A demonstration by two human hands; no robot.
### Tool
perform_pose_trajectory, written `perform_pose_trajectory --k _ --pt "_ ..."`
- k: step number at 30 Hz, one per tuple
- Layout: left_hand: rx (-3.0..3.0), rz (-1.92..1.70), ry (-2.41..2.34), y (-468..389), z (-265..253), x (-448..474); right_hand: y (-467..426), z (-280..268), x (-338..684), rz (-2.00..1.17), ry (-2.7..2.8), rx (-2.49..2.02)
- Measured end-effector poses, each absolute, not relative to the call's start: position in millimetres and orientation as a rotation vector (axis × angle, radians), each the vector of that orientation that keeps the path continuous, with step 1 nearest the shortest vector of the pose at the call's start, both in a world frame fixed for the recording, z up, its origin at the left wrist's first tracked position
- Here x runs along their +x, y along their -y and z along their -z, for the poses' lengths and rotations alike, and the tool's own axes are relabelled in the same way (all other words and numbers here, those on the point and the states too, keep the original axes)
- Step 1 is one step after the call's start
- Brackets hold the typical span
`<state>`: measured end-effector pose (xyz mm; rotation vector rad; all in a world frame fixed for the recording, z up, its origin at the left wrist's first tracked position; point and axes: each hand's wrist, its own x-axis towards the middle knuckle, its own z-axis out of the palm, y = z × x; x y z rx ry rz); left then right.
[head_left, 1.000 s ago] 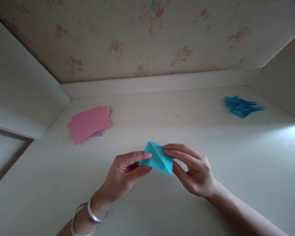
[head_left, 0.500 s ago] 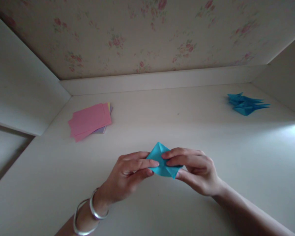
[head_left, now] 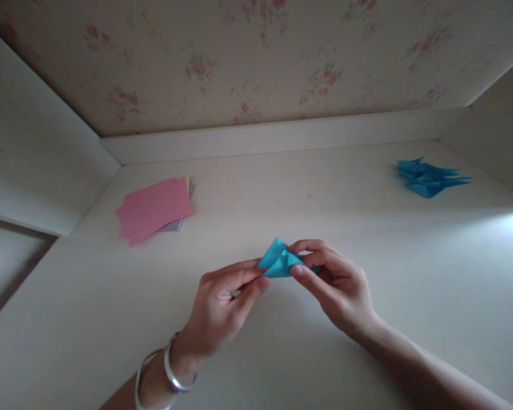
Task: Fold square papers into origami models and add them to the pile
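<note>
Blue paper: the small blue paper (head_left: 277, 267) was between your two hands, over the white tabletop (head_left: 256, 353); whether it touched the surface could not be told.
Fold: half a second before, it lay open as a flatter diamond; now its near part had come up and over, with the far point standing behind.
Left hand: your left hand (head_left: 224, 304) pinched the left corner narrowly, its index finger no longer lying across the paper's face.
Right hand: your right hand (head_left: 342, 287) had brought its thumb from beneath to the near side, gripping the right part against the fingers.
Meaning: the crease seemed to be forming, probably not yet pressed flat.
Pink sheets: the stack (head_left: 154, 208) stayed untouched, far left.
</note>
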<state>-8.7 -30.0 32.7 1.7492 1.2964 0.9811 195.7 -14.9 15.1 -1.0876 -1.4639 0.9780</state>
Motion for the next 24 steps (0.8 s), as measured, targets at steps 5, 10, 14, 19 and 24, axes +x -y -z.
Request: perform_pose_trajectory --k 5,10,14,19,24 --pt "1.56 -0.983 -1.344 29.5 -31.0 -5.3 12.0 -16.2 193.0 -1.02 1.414 -1.179" --pt "1.388 -0.931 -1.443 27.0 -28.5 -6.0 11.0 -14.6 191.7 -1.093 1.427 -1.17" --pt "1.281 -0.902 -1.443 25.0 -25.6 -6.1 10.8 -13.3 191.5 -1.153 1.389 -1.113" --pt "1.359 -0.946 -1.332 28.0 -25.9 -4.4 11.2 -14.9 191.7 -1.161 1.411 -1.095" --pt "1.534 -0.926 -1.31 30.2 -31.9 -3.8 10.4 -12.5 190.5 -1.102 1.382 -1.158"
